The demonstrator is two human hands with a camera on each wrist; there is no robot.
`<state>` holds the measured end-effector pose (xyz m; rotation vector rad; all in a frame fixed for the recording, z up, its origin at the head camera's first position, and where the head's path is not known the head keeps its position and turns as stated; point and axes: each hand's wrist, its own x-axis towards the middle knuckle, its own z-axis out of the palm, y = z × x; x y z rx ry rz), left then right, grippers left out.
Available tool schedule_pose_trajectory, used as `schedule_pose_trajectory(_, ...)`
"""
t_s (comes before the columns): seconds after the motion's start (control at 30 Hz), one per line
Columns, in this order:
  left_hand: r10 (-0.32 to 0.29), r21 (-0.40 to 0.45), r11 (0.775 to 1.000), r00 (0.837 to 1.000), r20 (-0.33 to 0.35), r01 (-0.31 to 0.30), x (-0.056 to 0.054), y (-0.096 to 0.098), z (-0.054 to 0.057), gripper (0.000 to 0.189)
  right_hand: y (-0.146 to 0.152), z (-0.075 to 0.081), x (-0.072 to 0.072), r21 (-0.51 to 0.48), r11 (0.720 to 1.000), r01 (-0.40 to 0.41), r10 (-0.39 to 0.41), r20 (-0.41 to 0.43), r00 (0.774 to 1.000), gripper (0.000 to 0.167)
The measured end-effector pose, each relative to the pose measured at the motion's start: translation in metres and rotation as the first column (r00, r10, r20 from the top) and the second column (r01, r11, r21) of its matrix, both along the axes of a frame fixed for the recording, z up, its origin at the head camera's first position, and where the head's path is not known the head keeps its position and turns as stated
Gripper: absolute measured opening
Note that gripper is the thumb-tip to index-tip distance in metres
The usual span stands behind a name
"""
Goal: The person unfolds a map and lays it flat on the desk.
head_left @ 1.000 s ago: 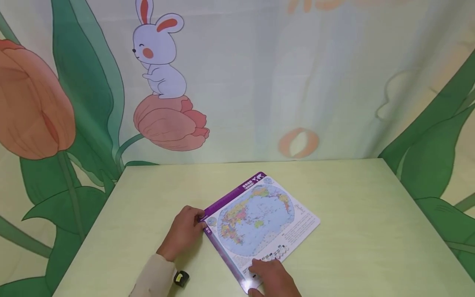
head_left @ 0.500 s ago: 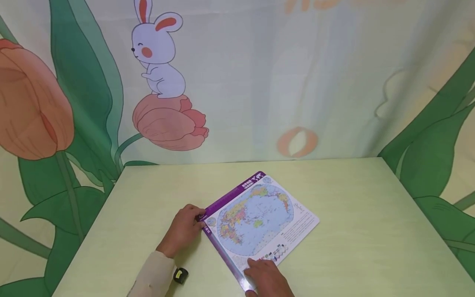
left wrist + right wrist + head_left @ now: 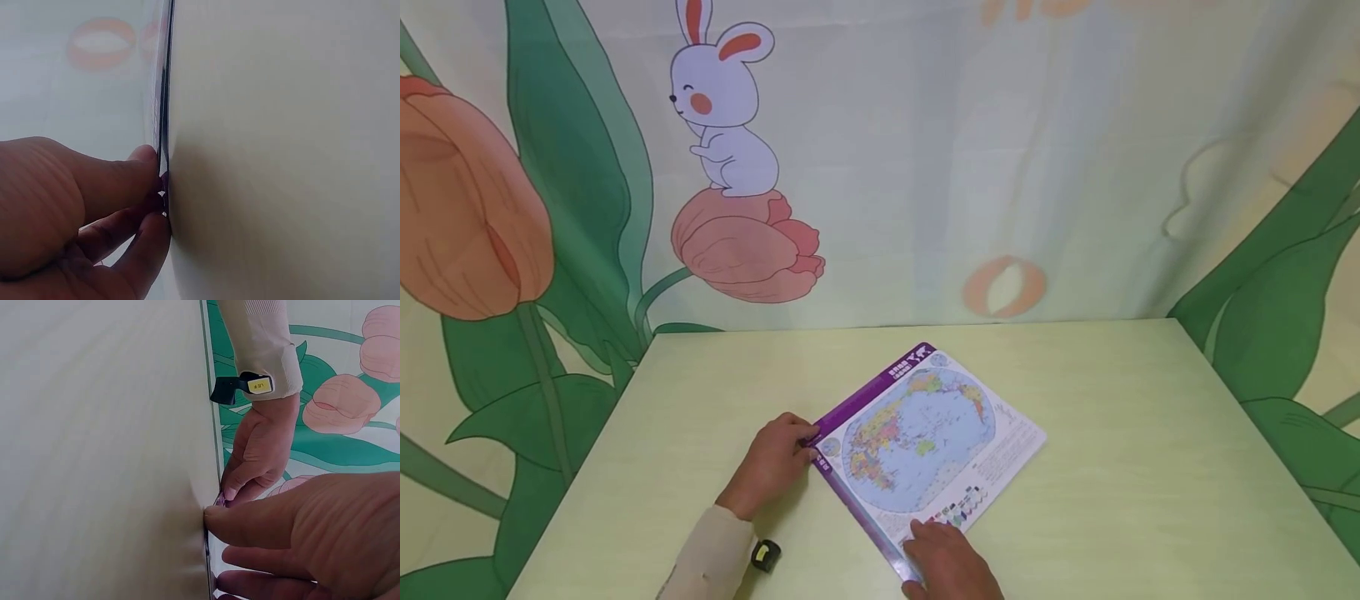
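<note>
Evidently braced at two corners, a flat world map mat (image 3: pixel 917 442) with purple edging lies angled on the pale bench (image 3: pixel 1120 450); the person's left grip (image 3: pixel 772 467) pinches its left corner between thumb and fingertips; the right grip (image 3: pixel 952 560), fingers nearly straight, rests across the near corner, thumb at the edge. Hands at both ends of one side probably guard against the mat sliding or turning; holding corners also seems practical, since most of the printed map is left uncovered.
</note>
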<state>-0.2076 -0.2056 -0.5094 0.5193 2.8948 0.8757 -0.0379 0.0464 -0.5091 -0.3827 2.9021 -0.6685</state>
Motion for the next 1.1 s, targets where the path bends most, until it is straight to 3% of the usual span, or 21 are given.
schedule_pose_trajectory(0.2,-0.022,-0.012,1.000,1.000,-0.008,0.021,0.004,-0.001,0.002,0.035,0.002,0.003,0.003,0.013,0.999,0.041,-0.041,0.007,0.999,0.042)
schedule_pose_trajectory(0.37,-0.046,-0.014,0.999,0.999,-0.011,0.046,0.009,-0.003,0.005,0.037,0.008,0.006,0.005,-0.054,0.994,0.099,-0.099,0.004,0.995,0.041)
schedule_pose_trajectory(0.6,-0.052,-0.020,0.998,0.999,0.008,0.053,0.022,-0.002,0.009,0.036,0.021,0.011,0.006,-0.075,0.980,0.183,-0.185,-0.018,0.983,0.042)
schedule_pose_trajectory(0.9,-0.033,-0.037,0.999,0.999,-0.007,0.032,0.042,0.001,0.010,0.030,0.034,0.015,0.004,-0.108,0.946,0.306,-0.310,-0.021,0.951,0.045)
schedule_pose_trajectory(1.1,-0.018,-0.050,0.999,1.000,-0.011,0.017,0.054,0.006,0.011,0.016,0.048,0.016,-0.001,-0.127,0.938,0.324,-0.331,-0.038,0.943,0.041)
